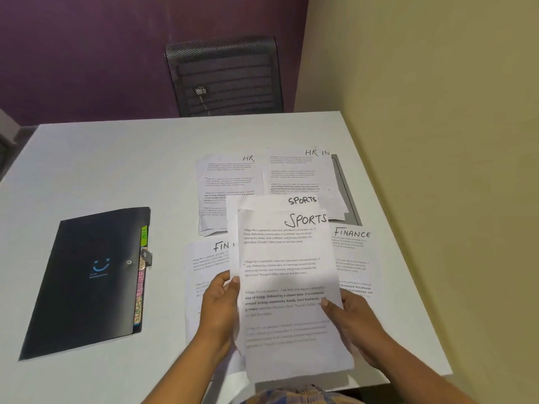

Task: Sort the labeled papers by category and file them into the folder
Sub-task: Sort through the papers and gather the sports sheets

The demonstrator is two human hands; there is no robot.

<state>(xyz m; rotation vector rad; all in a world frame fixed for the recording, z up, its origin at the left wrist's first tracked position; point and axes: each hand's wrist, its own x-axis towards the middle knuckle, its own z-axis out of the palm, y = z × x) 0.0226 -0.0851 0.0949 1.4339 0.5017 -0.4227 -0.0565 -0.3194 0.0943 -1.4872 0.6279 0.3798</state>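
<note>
Since nothing is filed yet, the black folder (87, 281) lies shut and flat on the white table (116, 158), well to our left. Its coloured tabs (140, 275) stick out along its right edge, where we can read HR at the top and SPORTS at the bottom, which looks handy for matching piles to pockets. Just right of it lies the FIN sheet (204, 258), flat on the table and partly covered by what we hold. Our left hand (218, 307) curls round the left edge of the SPORTS sheets (288, 287), at about mid-height. Behind it, further up the table, sits the HR pile (224, 188), its heading turned toward us. The SPORTS sheets number at least two. The rear one is shifted upward so that both headings show, and we judge that we are squaring them into one category. The headings sit at the top edge, far from our fingers, so neither hand hides a label. Beyond them the HR IN pile (300, 173) rests on a grey board (347, 193). Our right hand (350, 319) pinches the right edge of the SPORTS sheets, thumb on the front face and fingers hidden behind. Under that wrist, just beside the held sheets, the FINANCE sheet (353, 252) lies flat near the table's right edge.
</note>
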